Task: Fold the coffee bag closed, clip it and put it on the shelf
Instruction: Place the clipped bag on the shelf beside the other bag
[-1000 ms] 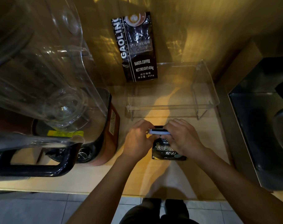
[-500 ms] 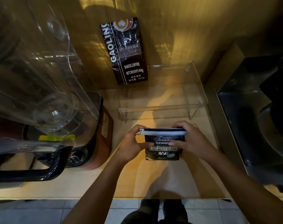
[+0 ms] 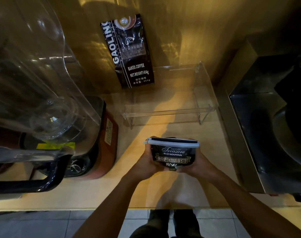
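Observation:
A small black coffee bag (image 3: 172, 156) labelled "Treasure Blue Mountain" is held upright above the wooden counter, in front of a clear acrylic shelf (image 3: 170, 110). A white clip (image 3: 172, 141) runs across the bag's folded top edge. My left hand (image 3: 146, 163) grips the bag's left side and my right hand (image 3: 197, 163) grips its right side, fingers wrapped behind it. A taller black "Gaoling" coffee bag (image 3: 129, 52) stands at the shelf's back left against the wall.
A large blender (image 3: 48, 107) with a clear jug and black handle fills the left of the wooden counter (image 3: 98, 193). A dark metal appliance (image 3: 273, 127) stands on the right. The counter's front edge lies near my legs, tiled floor below.
My hands have slid from the top of the bag, where they worked the clip, down to its sides. The bag now stands lifted and turned with its label facing me.

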`<state>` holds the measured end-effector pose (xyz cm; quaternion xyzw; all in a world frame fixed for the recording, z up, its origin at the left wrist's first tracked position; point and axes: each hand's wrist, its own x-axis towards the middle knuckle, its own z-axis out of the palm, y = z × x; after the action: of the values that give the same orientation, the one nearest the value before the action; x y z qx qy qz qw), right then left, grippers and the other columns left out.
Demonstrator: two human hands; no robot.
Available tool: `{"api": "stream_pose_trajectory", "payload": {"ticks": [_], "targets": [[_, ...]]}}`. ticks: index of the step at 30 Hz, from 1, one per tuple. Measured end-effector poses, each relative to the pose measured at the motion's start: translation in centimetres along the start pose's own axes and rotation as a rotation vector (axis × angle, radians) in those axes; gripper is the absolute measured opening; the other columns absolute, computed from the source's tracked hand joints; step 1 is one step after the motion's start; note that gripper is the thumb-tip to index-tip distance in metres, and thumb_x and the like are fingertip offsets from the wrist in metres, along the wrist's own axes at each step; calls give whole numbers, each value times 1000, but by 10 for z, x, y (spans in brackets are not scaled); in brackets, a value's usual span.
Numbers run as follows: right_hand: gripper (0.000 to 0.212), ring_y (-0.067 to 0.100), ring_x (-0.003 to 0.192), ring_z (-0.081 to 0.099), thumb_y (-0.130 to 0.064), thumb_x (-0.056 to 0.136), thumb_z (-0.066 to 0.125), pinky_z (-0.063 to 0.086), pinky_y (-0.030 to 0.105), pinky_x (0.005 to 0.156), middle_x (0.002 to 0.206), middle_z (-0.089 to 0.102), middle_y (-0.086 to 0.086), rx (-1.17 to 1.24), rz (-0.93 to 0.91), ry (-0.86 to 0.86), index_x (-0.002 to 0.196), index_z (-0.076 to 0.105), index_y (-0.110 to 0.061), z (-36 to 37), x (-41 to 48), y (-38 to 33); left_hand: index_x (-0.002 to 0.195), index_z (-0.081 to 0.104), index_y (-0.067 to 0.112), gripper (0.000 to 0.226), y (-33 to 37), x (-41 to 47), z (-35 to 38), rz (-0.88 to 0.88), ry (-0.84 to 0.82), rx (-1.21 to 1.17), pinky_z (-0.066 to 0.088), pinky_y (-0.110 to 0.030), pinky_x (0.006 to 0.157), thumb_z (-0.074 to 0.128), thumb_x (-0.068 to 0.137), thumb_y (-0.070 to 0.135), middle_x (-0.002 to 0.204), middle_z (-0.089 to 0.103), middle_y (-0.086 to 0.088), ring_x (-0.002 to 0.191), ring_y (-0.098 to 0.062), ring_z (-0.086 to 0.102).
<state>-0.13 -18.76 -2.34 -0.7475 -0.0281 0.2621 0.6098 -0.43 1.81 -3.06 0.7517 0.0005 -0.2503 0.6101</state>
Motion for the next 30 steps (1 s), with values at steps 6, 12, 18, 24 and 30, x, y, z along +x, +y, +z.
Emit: {"api": "stream_pose_trajectory", "payload": {"ticks": [6, 12, 18, 24, 30], "targets": [[87, -7, 94, 58, 12, 59, 76, 49, 9, 68, 113, 53, -3, 59, 13, 24, 125, 24, -15, -1, 2, 4, 106, 27, 58, 87, 1, 3, -8, 1, 60, 150, 50, -27, 88, 84, 55, 17, 112, 54, 19, 109, -5, 52], [89, -5, 101, 56, -16, 47, 88, 49, 11, 72, 117, 55, -10, 90, -22, 65, 112, 35, -47, -16, -4, -17, 95, 49, 44, 65, 29, 0, -16, 69, 139, 92, 53, -27, 79, 87, 49, 19, 107, 60, 9, 104, -15, 55], [96, 13, 111, 56, -29, 40, 88, 49, 38, 88, 119, 60, -6, 125, -157, 124, 120, 38, -43, -44, -7, -77, 104, 52, 36, 65, 108, -2, -28, 239, 177, 97, 54, -33, 81, 86, 50, 22, 101, 63, 10, 97, -1, 55], [95, 10, 111, 55, -28, 40, 87, 47, 35, 87, 121, 59, -8, 142, -281, 182, 122, 39, -41, -71, 8, -134, 108, 51, 22, 61, 175, 17, -46, 344, 138, 93, 50, -14, 79, 82, 58, 7, 98, 66, 12, 94, -1, 60], [100, 14, 110, 55, -20, 40, 86, 46, 39, 90, 124, 56, -5, 133, -280, 170, 125, 36, -36, -102, 46, -172, 107, 50, 22, 59, 213, 59, -64, 373, 95, 65, 54, -22, 79, 78, 62, -2, 97, 70, 10, 97, -6, 64]]}}
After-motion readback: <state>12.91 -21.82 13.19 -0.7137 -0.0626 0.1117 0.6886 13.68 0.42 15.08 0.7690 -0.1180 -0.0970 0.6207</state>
